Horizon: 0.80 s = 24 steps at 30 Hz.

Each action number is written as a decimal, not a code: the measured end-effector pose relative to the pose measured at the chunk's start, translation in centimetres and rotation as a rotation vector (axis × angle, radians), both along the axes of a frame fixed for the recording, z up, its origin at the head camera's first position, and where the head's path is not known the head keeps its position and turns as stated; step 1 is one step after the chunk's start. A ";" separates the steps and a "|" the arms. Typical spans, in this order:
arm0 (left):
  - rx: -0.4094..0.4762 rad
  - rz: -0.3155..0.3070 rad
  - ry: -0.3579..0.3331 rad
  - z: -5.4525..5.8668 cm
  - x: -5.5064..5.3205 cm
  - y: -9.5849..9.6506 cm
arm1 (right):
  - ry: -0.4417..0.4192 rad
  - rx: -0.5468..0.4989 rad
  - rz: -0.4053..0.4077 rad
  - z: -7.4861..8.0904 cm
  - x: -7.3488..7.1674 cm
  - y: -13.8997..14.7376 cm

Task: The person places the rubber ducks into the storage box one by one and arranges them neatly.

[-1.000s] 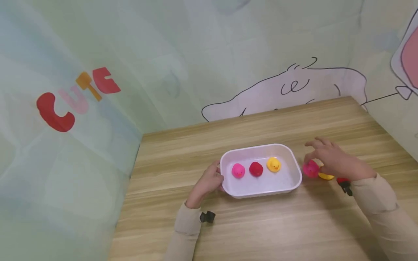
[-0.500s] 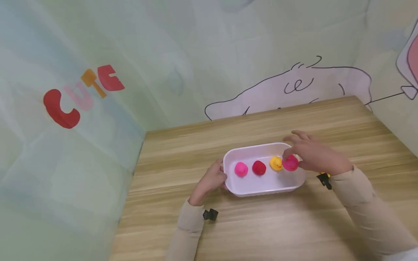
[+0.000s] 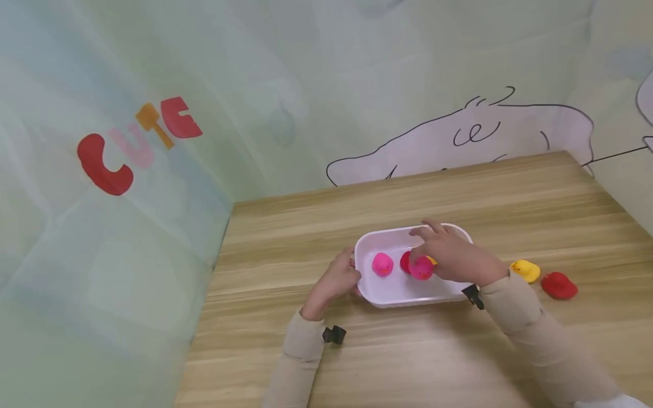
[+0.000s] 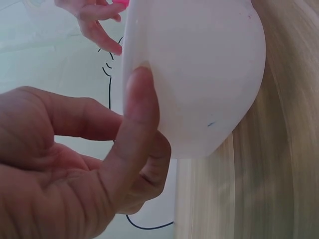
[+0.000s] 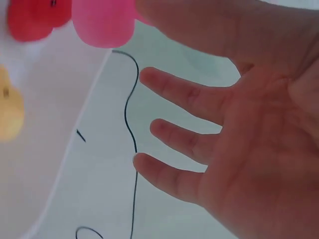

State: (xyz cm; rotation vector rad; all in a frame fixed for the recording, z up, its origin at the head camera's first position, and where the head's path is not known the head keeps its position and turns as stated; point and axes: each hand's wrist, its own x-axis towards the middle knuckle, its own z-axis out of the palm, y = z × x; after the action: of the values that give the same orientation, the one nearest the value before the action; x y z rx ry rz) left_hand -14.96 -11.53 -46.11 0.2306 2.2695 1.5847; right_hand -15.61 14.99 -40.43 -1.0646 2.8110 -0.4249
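My left hand (image 3: 338, 276) grips the left end of a white plastic tray (image 3: 372, 298), thumb on the outer wall in the left wrist view. Over the tray, my right hand (image 3: 451, 254) pinches a pink rubber duck (image 3: 422, 268) between thumb and forefinger; its other fingers are spread in the right wrist view. Inside the tray sit another pink duck (image 3: 382, 264) at the left and a red duck (image 3: 405, 262), partly covered by the held one. A yellow duck (image 5: 9, 107) in the tray is mostly hidden behind the right hand in the head view.
On the wooden table (image 3: 285, 249), right of the tray, lie a yellow duck (image 3: 525, 271) and a red duck (image 3: 559, 285) near the right forearm. A printed cloth backdrop (image 3: 285, 102) stands along the table's back and left edges.
My right hand has picked up the pink duck from the table right of the tray and carried it left over the tray. The left hand keeps its hold on the tray.
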 end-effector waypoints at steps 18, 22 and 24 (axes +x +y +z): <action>-0.006 -0.039 0.046 0.2 -0.1 0.4 | 0.061 -0.047 0.096 -4.3 0.9 -5.0; -0.010 -0.043 0.040 0.1 0.0 0.3 | 0.113 -0.049 0.112 -5.1 0.7 -5.6; -0.010 -0.037 0.035 0.2 0.1 0.1 | 0.125 -0.052 0.115 -5.4 0.6 -5.9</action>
State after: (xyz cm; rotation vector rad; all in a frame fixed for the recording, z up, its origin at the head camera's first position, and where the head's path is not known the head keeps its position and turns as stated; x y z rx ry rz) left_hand -14.90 -11.44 -45.96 0.2977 2.2853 1.5621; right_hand -15.00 9.07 -45.86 -1.3001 2.8403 -0.4363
